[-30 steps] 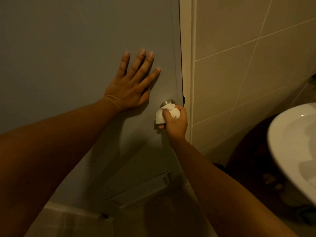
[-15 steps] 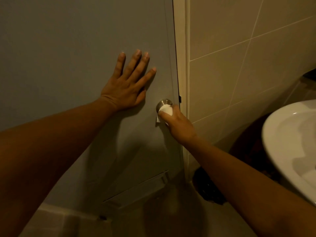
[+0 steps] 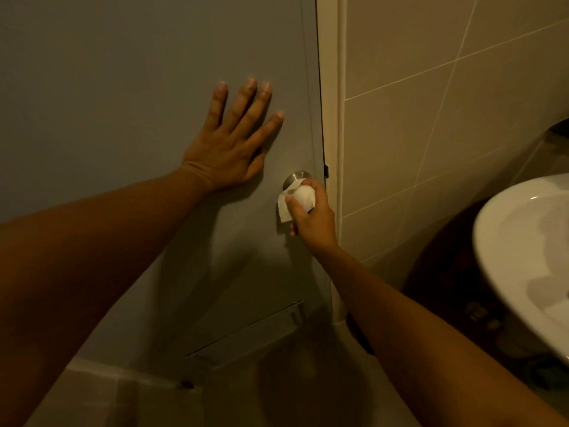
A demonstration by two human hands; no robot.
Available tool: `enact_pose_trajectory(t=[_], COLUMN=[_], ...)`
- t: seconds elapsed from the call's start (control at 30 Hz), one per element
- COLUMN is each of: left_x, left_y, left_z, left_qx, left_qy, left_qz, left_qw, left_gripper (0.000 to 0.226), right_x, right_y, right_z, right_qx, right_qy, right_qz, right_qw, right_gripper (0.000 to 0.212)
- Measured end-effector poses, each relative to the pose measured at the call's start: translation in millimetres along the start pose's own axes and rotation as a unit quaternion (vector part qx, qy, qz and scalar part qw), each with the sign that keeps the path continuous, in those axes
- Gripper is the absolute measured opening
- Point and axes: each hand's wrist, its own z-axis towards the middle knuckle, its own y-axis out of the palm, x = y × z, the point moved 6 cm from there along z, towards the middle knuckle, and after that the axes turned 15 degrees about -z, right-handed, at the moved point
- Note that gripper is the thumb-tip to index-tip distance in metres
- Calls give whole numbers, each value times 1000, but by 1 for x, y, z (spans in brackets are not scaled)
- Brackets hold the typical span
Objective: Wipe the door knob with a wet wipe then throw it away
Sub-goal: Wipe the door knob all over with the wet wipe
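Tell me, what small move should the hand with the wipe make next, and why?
Probably twist the right hand so the wet wipe rubs round the door knob. The wipe covers only the knob's front; bare metal shows at its top, near the door. The left hand lies flat on the door, bracing it.

Head camera looks forward and down, close to the door.

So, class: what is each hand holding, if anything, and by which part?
The right hand grips a bunched white wet wipe around its middle, pressed over the door knob. The left hand holds nothing; it lies flat on the door.
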Motion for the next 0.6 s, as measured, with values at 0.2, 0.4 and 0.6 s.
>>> enact_pose_trajectory(t=[0.2,0.4,0.6], left_x=[0,1,-1], left_y=[0,0,0], left_z=[0,0,-1], left_qx=[11,6,-2], left_qy=[2,4,-8], left_qz=[-2,-6,-11], left_qw=[1000,1000,1000], left_gripper=[66,66,67], right_x=[-2,-4,-16], right_y=[-9,-30,-18], right_z=[-5,5,11], right_qx=[-80,-96,-103], right_qy=[25,-66,-204], right_qz=[84,-90,-353], right_qw=[993,989,907], right_gripper=[33,35,41])
